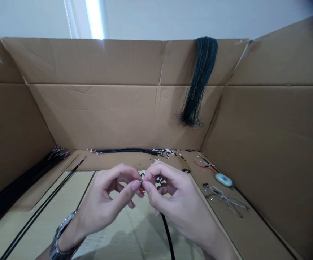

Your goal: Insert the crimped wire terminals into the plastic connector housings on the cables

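At lower center, our left hand [106, 198] and right hand [175, 195] pinch what appear to be fine wires [141, 182] above a black cable [168, 236], work seemingly unfinished.

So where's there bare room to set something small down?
Bare board shows between the thin black cables and the wristwatch. Bare cardboard also shows nearer than the glasses, right of the right forearm. It's crowded along the back, with the black cable row and small bits, and around the pale oval object.
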A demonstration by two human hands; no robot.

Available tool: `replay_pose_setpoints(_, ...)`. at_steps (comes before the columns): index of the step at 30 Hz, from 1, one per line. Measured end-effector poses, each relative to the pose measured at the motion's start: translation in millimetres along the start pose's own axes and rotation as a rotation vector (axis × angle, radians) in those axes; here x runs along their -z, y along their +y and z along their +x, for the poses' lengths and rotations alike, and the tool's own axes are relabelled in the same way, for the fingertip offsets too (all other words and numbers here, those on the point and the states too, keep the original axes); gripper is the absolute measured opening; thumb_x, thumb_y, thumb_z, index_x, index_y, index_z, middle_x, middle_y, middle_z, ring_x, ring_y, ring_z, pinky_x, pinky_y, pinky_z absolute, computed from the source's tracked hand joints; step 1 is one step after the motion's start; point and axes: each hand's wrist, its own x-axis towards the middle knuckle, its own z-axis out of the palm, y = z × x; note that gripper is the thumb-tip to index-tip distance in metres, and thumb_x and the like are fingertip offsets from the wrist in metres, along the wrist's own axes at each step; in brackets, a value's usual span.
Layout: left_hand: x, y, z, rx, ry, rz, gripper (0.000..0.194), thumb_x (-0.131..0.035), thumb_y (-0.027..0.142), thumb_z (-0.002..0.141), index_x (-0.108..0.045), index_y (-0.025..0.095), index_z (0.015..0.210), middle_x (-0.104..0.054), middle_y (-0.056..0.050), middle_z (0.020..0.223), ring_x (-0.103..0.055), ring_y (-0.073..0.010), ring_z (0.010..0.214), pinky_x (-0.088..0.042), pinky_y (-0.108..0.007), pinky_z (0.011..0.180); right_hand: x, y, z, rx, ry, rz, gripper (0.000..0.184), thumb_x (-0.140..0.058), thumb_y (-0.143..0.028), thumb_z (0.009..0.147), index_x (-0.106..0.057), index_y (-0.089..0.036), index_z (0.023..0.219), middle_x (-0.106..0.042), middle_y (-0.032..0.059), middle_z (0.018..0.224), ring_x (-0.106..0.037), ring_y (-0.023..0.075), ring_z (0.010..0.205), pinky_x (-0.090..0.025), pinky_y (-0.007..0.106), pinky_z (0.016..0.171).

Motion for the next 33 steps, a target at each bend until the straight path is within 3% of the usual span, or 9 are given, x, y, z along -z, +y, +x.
replay_pose_setpoints(7, -1.9, -0.8, -0.3, -0.026, 0.103, 0.108, 0.012, -0.062, 0.026, 0.098, -0.069, 0.018, 0.093, -0.073, -0.001, 0.083, -0.071, -0.0096, 0.06, -0.062, -0.015, 0.055, -2.6, 1.7, 0.5, 0.004, 0.05, 0.015, 0.014, -0.064, -0.029, 0.094, -0.065, -0.021, 0.082, -0.061, -0.0011, 0.08, -0.058, 0.0108, 0.068, -0.047, 0.019, 0.052)
replay_pose_setpoints(15, -5.3, -4.8, 1.8, -0.319, 0.167, 0.454, 0.008, -0.064, 0.009, 0.093, -0.065, 0.017, 0.095, -0.072, -0.001, 0.087, -0.072, -0.0082, 0.062, -0.059, -0.011, 0.057, 0.2, 1.5, -1.1, 0.002, 0.065, -0.064, 0.018, -0.057, -0.025, 0.098, -0.064, -0.021, 0.083, -0.06, -0.0014, 0.081, -0.057, 0.0103, 0.068, -0.046, 0.021, 0.054)
replay_pose_setpoints(21, -7.5, -14.4, 2.2, -0.463, 0.211, 0.441, 0.018, -0.063, 0.002, 0.091, -0.064, 0.018, 0.099, -0.07, 0.002, 0.088, -0.071, -0.0053, 0.061, -0.059, -0.009, 0.059, -8.6, 5.7, 1.1, 0.008, 0.119, 0.069, 0.019, -0.055, -0.029, 0.1, -0.058, -0.021, 0.083, -0.058, -0.0028, 0.082, -0.054, 0.007, 0.058, -0.045, 0.02, 0.05)
replay_pose_setpoints(24, -6.6, -14.7, 1.0, -0.409, 0.193, 0.335, 0.018, -0.062, 0.005, 0.093, -0.066, 0.021, 0.1, -0.071, 0.002, 0.092, -0.071, -0.0054, 0.064, -0.06, -0.009, 0.059, -10.6, 5.8, 1.0, -0.012, 0.117, 0.184, 0.02, -0.055, -0.032, 0.1, -0.057, -0.021, 0.083, -0.057, -0.0034, 0.081, -0.053, 0.0057, 0.053, -0.046, 0.018, 0.047)
replay_pose_setpoints(26, -3.3, -12.4, 1.4, -0.274, 0.135, 0.192, 0.011, -0.061, 0.014, 0.098, -0.067, 0.022, 0.102, -0.071, 0.002, 0.091, -0.071, -0.007, 0.066, -0.061, -0.012, 0.058, -10.1, 4.2, 0.7, -0.012, 0.114, 0.217, 0.019, -0.056, -0.032, 0.099, -0.056, -0.021, 0.083, -0.057, -0.0038, 0.079, -0.053, 0.0053, 0.052, -0.047, 0.016, 0.046)
replay_pose_setpoints(27, -0.8, -10.7, 2.1, -0.176, 0.074, 0.112, 0.008, -0.059, 0.021, 0.1, -0.067, 0.022, 0.102, -0.071, 0.001, 0.087, -0.071, -0.0084, 0.067, -0.062, -0.014, 0.058, -9.5, 3.1, 0.6, -0.004, 0.12, 0.209, 0.019, -0.056, -0.03, 0.099, -0.056, -0.021, 0.083, -0.057, -0.0041, 0.078, -0.053, 0.0051, 0.052, -0.047, 0.016, 0.047)
replay_pose_setpoints(30, 7.3, -6.3, 4.0, 0.087, -0.182, -0.114, 0.029, -0.052, 0.04, 0.103, -0.067, 0.017, 0.097, -0.069, -0.002, 0.076, -0.07, -0.0119, 0.066, -0.062, -0.019, 0.055, -7.0, 0.2, 0.2, 0.035, 0.141, 0.134, 0.019, -0.056, -0.026, 0.098, -0.055, -0.021, 0.08, -0.056, -0.0049, 0.076, -0.053, 0.004, 0.052, -0.045, 0.015, 0.047)
replay_pose_setpoints(33, 11.6, -6.4, 4.4, 0.191, -0.307, -0.283, 0.032, -0.058, 0.044, 0.1, -0.064, 0.015, 0.088, -0.067, -0.001, 0.07, -0.067, -0.01, 0.058, -0.058, -0.016, 0.051, -5.5, -0.1, -0.9, 0.079, 0.139, 0.051, 0.017, -0.056, -0.022, 0.097, -0.056, -0.021, 0.08, -0.056, -0.005, 0.077, -0.054, 0.0043, 0.055, -0.045, 0.017, 0.051)
